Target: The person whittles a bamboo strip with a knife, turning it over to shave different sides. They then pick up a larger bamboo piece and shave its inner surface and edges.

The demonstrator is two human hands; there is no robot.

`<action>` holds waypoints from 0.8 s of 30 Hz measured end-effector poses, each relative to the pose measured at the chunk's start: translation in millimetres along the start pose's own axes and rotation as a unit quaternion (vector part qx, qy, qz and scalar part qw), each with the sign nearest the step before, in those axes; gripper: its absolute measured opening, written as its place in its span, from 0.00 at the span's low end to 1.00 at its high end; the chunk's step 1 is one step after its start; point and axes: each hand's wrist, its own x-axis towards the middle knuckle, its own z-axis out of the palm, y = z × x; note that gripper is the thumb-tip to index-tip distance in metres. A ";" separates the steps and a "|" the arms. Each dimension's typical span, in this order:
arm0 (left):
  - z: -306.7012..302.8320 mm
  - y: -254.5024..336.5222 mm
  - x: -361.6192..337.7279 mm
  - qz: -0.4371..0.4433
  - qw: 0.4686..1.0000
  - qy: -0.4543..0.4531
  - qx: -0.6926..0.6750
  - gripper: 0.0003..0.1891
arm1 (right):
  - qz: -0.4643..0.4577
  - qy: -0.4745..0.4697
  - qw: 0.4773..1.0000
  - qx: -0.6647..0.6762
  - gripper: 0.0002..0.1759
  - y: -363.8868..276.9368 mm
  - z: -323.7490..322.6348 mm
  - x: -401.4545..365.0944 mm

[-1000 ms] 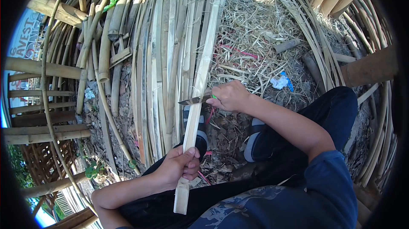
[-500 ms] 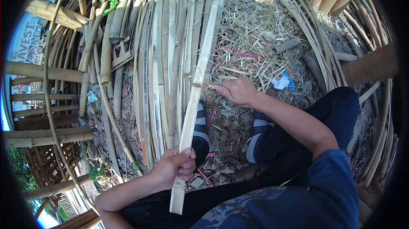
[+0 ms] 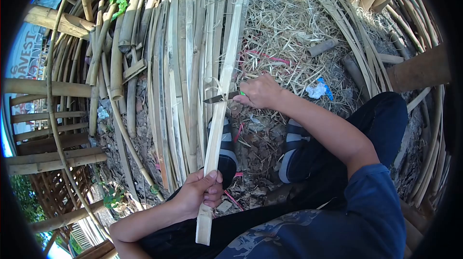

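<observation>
My left hand (image 3: 203,191) is wrapped round the lower part of a pale split bamboo strip (image 3: 215,139), whose end sticks out below the fist. The strip runs up and away over other strips. My right hand (image 3: 258,92) grips a knife (image 3: 219,98) by its handle, with a bit of green showing at the fingers. The dark blade lies across the strip, pointing left, and thin curled shavings (image 3: 213,85) stand up beside it.
Long bamboo strips (image 3: 172,85) lie side by side left of centre. Shavings (image 3: 275,32) and pink string (image 3: 265,58) cover the ground beyond my right hand. Bamboo poles (image 3: 48,88) stand at the left. My shoes (image 3: 293,150) are below my hands, and a short bamboo piece (image 3: 323,47) lies upper right.
The right hand has shifted slightly up and left, and more of the knife blade shows. Curled shavings now rise at the blade. The left hand keeps its hold on the strip.
</observation>
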 end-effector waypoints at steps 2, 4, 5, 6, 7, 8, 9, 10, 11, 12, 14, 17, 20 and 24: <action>0.0 -0.8 0.0 0.002 1.000 0.001 0.000 0.12 | 0.011 -0.012 0.999 -0.032 0.30 4.4 0.1 -2.4; -1.9 -1.2 -0.7 0.007 1.000 0.005 -0.001 0.12 | 0.000 -0.001 1.000 -0.025 0.30 11.8 2.8 -2.0; -3.2 -2.5 -1.7 0.007 1.000 0.008 0.003 0.12 | -0.005 0.008 1.000 -0.019 0.30 12.5 4.1 -4.6; -2.7 -1.6 -0.2 0.012 1.000 0.007 0.009 0.12 | -0.014 -0.003 0.999 -0.037 0.30 15.6 0.7 -4.8; -2.6 -2.1 -2.7 0.014 1.000 0.009 0.009 0.12 | -0.016 -0.002 0.999 -0.036 0.30 16.7 -1.7 -7.7; -2.3 -0.8 -3.9 0.015 1.000 0.010 0.014 0.12 | 0.016 -0.013 0.999 -0.045 0.30 20.8 -5.0 -8.7; -1.9 -0.8 -4.0 0.017 1.000 0.010 0.015 0.12 | 0.047 -0.026 0.997 -0.053 0.30 23.2 -7.4 -7.4; -3.4 -2.0 -3.1 0.015 1.000 0.009 0.014 0.12 | 0.057 -0.037 0.996 -0.064 0.30 22.3 -7.3 -7.9; -7.3 -1.8 -1.6 0.015 1.000 0.009 0.018 0.12 | 0.058 -0.037 0.995 -0.065 0.30 20.5 -7.9 -8.8; -10.3 -1.4 0.3 0.018 1.000 0.010 0.021 0.12 | 0.072 -0.045 0.994 -0.065 0.31 16.2 -10.8 -7.3; -13.8 -0.6 1.9 0.020 1.000 0.007 0.019 0.12 | 0.085 -0.054 0.993 -0.064 0.31 6.4 -9.6 -8.6; -17.1 2.6 1.2 0.018 1.000 0.006 0.024 0.12 | 0.183 -0.102 0.975 0.072 0.33 -0.1 0.3 -11.5; -12.5 4.8 -0.8 0.012 1.000 0.003 0.020 0.12 | 0.351 -0.208 0.808 0.425 0.34 -2.7 8.1 -10.2; -13.9 3.4 0.6 -0.001 1.000 -0.012 0.002 0.11 | 0.128 -0.063 0.977 0.160 0.31 -55.1 -11.8 6.0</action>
